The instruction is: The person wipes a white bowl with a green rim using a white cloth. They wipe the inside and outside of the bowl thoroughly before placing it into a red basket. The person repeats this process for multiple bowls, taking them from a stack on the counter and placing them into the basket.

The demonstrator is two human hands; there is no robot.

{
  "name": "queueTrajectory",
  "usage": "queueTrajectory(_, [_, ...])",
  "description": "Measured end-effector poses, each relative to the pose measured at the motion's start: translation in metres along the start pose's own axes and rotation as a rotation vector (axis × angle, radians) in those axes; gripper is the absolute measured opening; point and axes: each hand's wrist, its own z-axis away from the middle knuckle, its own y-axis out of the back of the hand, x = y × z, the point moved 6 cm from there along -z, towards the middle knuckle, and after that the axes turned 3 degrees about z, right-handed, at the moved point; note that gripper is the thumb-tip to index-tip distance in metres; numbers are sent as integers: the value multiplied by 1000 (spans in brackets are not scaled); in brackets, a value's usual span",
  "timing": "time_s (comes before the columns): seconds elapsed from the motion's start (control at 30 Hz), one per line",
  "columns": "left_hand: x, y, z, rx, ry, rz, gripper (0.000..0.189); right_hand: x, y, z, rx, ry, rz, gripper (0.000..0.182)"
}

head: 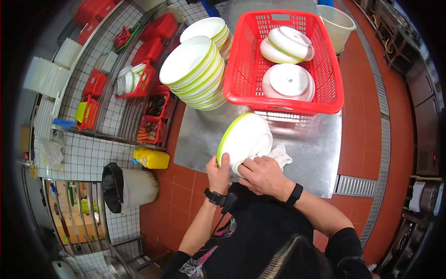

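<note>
A white bowl (pixel 245 139) with a green rim is tilted up at the front of the steel table, its underside partly towards me. My left hand (pixel 218 173) grips its left edge, thumb on the near face. Against its lower right part, my right hand (pixel 262 174) presses a white cloth (pixel 279 156) with curled fingers. Part of the cloth hangs out to the right beyond the knuckles. Just past the bowl stands a red plastic basket (pixel 284 108), holding several similar bowls (pixel 290 81) upside down. Left of the basket rises a stack of green-rimmed white bowls (pixel 190 62).
The steel table (pixel 306 153) has its right edge beside a red tile floor with a drain grate (pixel 357 186). A whitish bucket (pixel 336 26) is beyond the basket. Shelves with red baskets (pixel 141 82), a yellow jug (pixel 152 158) and a lined waste bin (pixel 136 188) stand to the left.
</note>
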Motion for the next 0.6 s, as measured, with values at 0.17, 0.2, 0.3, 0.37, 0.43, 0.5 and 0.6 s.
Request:
queueTrajectory(0.17, [6,-4,-2,-7,-9,-45,43,25,12,-6,71,-126,5,28])
queueTrajectory(0.2, [6,-5,-2,-5,-23,-38,43,34,15,-8,124,-206,-25,22])
queueTrajectory(0.3, [-1,-5,-2,-12,-52,-58,43,67,21,-12,195,-481,-142,18])
queueTrajectory(0.37, [-3,-5,-2,-9,-17,-48,43,77,18,-12,217,-545,-201,20])
queueTrajectory(0.43, [-2,-5,-3,-1,-14,-39,43,90,9,-8,251,-618,-241,22])
queueTrajectory(0.5, [-3,-5,-1,6,-32,-31,43,108,-2,0,259,-728,-347,26])
queueTrajectory(0.6, [-2,-4,0,4,-39,-30,44,129,-16,15,228,-907,-536,31])
